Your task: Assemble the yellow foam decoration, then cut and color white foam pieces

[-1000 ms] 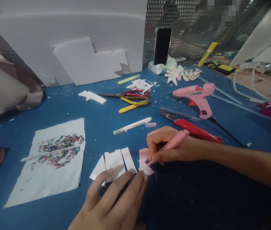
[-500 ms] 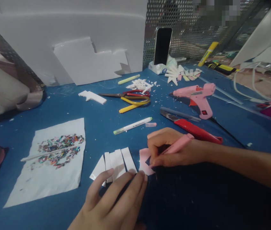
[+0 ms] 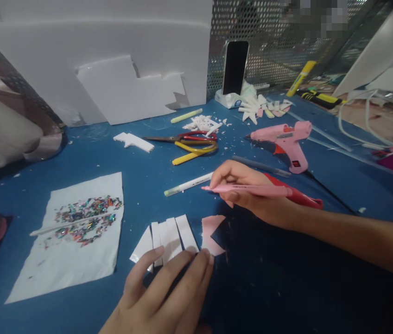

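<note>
My right hand (image 3: 241,185) grips a pink marker pen (image 3: 259,189), its bare tip pointing left, raised above the blue table. Below it lies a small pink piece with a V-shaped notch (image 3: 210,229), its left lower edge under my left fingertips. My left hand (image 3: 168,287) rests flat with fingers spread, pressing the lower ends of several white strips (image 3: 170,234) set side by side. A white marker with green ends (image 3: 186,184) lies behind, its right end hidden by my right hand. That hand also covers most of a red-handled cutter (image 3: 304,199).
A pink glue gun (image 3: 283,134) lies at the right, its cable trailing. Scissors (image 3: 196,137), a yellow marker (image 3: 184,158) and white scraps (image 3: 201,124) lie behind. At the left, white paper (image 3: 102,260) bears glitter flakes. A phone (image 3: 236,67) stands at the back.
My right hand has lifted the pink marker off the pink piece and moved up and away, the pen turning nearly level. The notched piece now shows fully. My left hand stays put.
</note>
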`<state>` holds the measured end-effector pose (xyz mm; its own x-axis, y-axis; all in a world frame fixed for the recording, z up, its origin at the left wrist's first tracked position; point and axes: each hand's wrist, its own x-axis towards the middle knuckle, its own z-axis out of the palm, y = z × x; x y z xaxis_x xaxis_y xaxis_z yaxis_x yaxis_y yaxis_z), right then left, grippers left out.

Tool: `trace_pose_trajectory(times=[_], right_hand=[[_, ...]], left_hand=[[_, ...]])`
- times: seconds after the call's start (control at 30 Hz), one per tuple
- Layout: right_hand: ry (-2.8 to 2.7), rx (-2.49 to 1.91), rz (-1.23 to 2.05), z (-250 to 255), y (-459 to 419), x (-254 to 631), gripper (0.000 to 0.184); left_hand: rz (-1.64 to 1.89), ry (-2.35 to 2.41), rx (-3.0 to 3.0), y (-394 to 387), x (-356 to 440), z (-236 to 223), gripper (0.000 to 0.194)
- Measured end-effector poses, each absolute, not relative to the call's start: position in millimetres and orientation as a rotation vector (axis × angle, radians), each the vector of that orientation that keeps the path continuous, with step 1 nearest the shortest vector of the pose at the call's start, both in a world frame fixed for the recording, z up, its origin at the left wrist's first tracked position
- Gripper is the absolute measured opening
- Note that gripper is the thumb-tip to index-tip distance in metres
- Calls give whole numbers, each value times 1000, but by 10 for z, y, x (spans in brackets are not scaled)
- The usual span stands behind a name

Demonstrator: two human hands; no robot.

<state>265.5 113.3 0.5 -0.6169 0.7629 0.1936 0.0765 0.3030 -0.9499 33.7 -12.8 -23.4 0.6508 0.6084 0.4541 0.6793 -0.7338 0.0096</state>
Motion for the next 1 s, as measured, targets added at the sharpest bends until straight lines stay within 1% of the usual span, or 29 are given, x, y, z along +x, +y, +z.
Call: trace_pose_trajectory(times=[0.13, 0.2, 0.3, 0.33, 0.43, 0.47, 0.6, 0.73, 0.9, 1.0], right_hand=[[-1998, -768, 1158, 10, 1142, 2657, 20], [-2009, -781, 1149, 29, 1137, 2659, 18], [-1984, -791, 1227, 46, 1129, 2669, 18], [-1974, -793, 1250, 46, 1127, 2673, 20], [-1968, -785, 1283, 31, 1127, 2684, 37], [-1961, -786, 1290, 26, 1128, 2685, 40], [-1971, -848, 1333, 34, 1126, 2682, 30], [-2028, -893, 1293, 56, 1128, 2663, 35], [-2025, -868, 1320, 42, 1137, 2657, 34], [-2058, -864, 1331, 39, 1142, 2668, 42]], left_hand=[[-663, -1100, -2727, -118, 341, -233, 32], [-610, -1123, -2758, -114, 336, -230, 36], [-602, -1141, -2765, -106, 336, -234, 39], [-625, -1150, -2758, -103, 340, -238, 39], [-694, -1151, -2739, -94, 353, -249, 36], [-699, -1146, -2736, -92, 355, -250, 36], [-630, -1141, -2748, -91, 342, -228, 38], [-617, -1109, -2749, -103, 323, -214, 37], [-627, -1138, -2749, -111, 327, -236, 36], [-635, -1132, -2747, -104, 331, -239, 36]])
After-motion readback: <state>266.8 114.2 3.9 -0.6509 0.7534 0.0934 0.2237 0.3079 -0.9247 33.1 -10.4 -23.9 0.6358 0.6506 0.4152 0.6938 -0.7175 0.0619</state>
